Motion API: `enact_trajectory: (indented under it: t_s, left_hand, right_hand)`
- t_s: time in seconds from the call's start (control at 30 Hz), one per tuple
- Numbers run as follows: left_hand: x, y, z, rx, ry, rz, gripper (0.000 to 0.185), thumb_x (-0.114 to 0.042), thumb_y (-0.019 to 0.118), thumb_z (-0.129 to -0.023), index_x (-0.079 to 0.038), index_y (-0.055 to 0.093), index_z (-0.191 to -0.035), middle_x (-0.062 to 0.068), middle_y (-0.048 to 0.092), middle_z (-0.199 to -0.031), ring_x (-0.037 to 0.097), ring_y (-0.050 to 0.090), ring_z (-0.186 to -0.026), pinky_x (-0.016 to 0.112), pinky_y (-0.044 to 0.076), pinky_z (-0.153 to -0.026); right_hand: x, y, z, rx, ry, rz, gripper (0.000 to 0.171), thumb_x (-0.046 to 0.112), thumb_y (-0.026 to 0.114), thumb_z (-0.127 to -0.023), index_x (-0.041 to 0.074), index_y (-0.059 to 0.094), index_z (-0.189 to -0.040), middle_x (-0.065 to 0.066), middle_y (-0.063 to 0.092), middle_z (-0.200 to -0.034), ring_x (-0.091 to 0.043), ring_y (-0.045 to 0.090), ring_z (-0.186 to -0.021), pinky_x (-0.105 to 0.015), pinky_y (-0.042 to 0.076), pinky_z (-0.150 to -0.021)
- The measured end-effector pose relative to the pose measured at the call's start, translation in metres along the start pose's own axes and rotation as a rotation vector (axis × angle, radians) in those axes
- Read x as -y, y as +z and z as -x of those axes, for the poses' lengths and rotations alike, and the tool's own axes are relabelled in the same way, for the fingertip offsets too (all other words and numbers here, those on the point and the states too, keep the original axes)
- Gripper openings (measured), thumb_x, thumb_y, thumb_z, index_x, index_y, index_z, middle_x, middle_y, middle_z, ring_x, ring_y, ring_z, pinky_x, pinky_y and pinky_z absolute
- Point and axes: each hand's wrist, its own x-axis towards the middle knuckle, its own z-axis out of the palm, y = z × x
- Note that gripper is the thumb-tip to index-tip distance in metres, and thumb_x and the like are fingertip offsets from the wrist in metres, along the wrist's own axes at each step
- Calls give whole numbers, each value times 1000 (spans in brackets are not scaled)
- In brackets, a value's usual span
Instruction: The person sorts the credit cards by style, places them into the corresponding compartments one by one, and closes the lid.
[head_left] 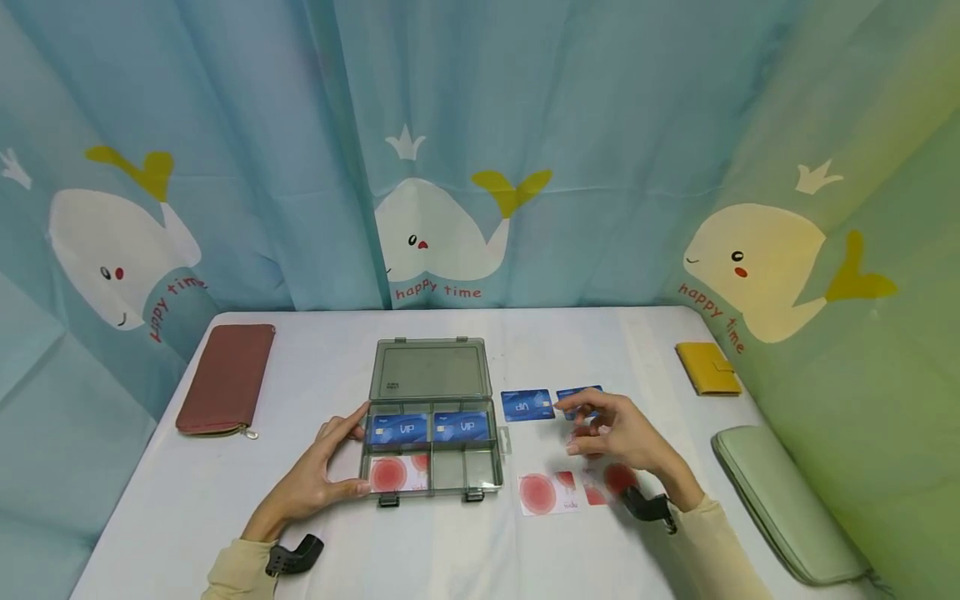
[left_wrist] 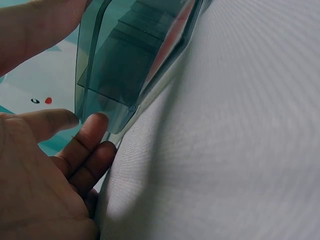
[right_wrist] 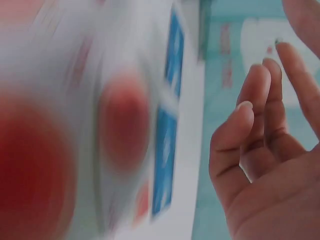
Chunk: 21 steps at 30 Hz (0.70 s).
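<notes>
Both hands were recorded low in the head view. The left hand (head_left: 318,475) was set against the left side of a clear compartment box (head_left: 432,417), thumb on its upper left edge and fingers at its lower left corner; in the left wrist view the fingertips (left_wrist: 95,125) were seen touching the box wall (left_wrist: 107,75). The right hand (head_left: 618,433) was held loosely open, nothing being gripped, its forefinger reaching toward two blue cards (head_left: 528,405) laid right of the box; in the blurred right wrist view the fingers (right_wrist: 252,115) were seen relaxed above those cards. Whether a card was touched could not be told.

The box lid was laid open at centre frame; two blue VIP cards (head_left: 431,427) were seen in the upper compartments and a white card with a red disc (head_left: 393,473) in the lower left one. Further red-disc cards (head_left: 549,492) were laid right of the box, below the hand.

The surface was a white-covered table (head_left: 480,542). A red wallet (head_left: 225,379) was placed at centre left, a yellow wallet (head_left: 707,367) at centre right, and a green case (head_left: 787,504) at lower right. The backdrop was formed by a blue-green curtain (head_left: 300,125) printed with whales.
</notes>
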Motion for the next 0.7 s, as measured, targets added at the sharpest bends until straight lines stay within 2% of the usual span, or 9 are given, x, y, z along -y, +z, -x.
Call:
enact_trajectory:
  t_s: [0.13,0.3,0.53,0.7]
  left_hand:
    - [1,0,0,5,-5,-6,107,-15,92,-76,-3,34,-165,10,56,-125,13,43,-121,11,20,-112]
    - [1,-1,0,8,-5,-5,108,-15,92,-76,-2,33,-165,12,55,-125,13,42,-122,9,19,-112]
    - [0,0,0,2,9,-8,108,-14,93,-75,-1,34,-165,11,56,-124,13,43,-120,11,21,-111]
    - [0,0,0,7,-2,4,108,-14,93,-76,-2,33,-165,10,56,-125,12,42,-121,9,19,-112]
  right_hand:
    - [-21,-24,15,-39,34,50,52,6,90,-82,0,70,-130,-25,69,-118,-31,61,-94,-30,56,-81]
    - [-41,-44,25,-60,51,59,51,5,90,-82,-1,72,-129,-24,71,-119,-28,61,-96,-29,56,-81]
    - [-52,-53,35,-61,81,136,54,12,95,-77,2,75,-126,-16,74,-113,-24,62,-92,-26,53,-81]
    - [-56,-55,38,-57,102,162,53,12,95,-76,3,76,-125,-13,76,-109,-23,62,-88,-24,51,-77]
